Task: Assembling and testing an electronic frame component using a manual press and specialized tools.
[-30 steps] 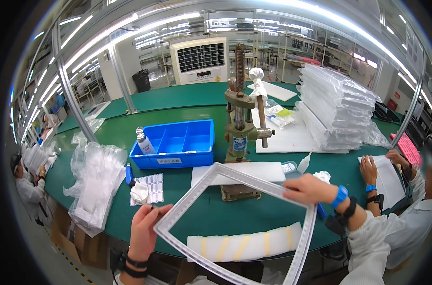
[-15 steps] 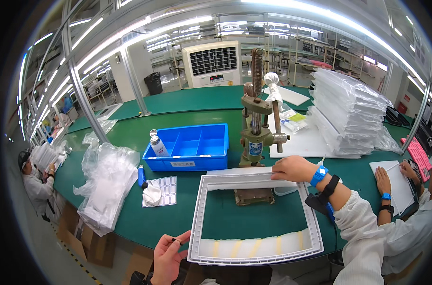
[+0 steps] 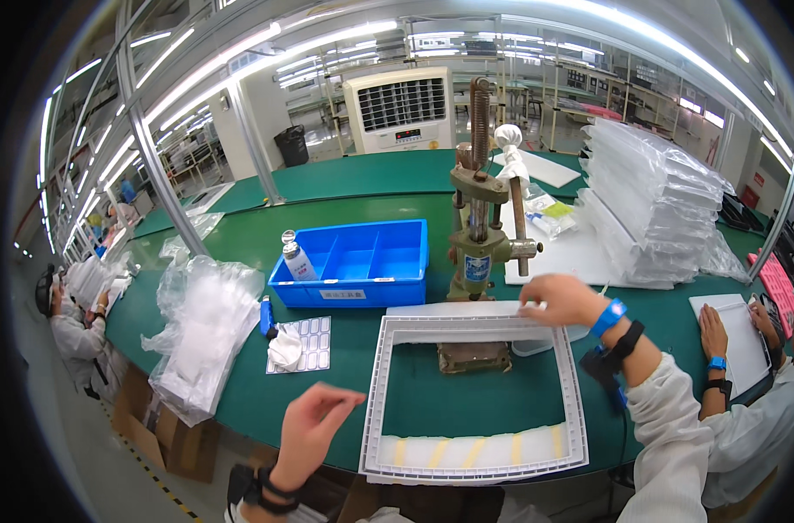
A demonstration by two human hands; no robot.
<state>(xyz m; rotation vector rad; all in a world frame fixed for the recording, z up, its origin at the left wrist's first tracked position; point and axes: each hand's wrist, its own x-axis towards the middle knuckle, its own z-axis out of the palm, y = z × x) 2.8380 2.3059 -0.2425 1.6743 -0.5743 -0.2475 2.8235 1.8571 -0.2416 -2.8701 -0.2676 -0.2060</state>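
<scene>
A white rectangular plastic frame [image 3: 377,401] lies on the green table in front of me, its middle open. Inside its near side runs a white padded strip [image 3: 493,447] with yellow bands. My left hand [image 3: 314,427] is raised just left of the frame, thumb and fingers pinched together. Anything between those fingertips is too small or blurred to make out. Over the frame's far right corner is my right hand [image 3: 561,301], fingers bent and fingertips together by the rim. Whatever they may hold is hidden.
Behind the frame stands a green hand press [image 3: 475,231], its base [image 3: 473,357] showing through the opening. A blue divided bin [image 3: 353,292] holds a bottle. Plastic-wrapped pieces [image 3: 205,331] lie left; wrapped sheets [image 3: 650,205] are stacked right. A co-worker's hand [image 3: 713,329] rests at far right.
My left hand has risen and turned toward the frame; the small dark piece seen in its fingers earlier no longer shows. My right hand has lifted slightly from the far rim.
</scene>
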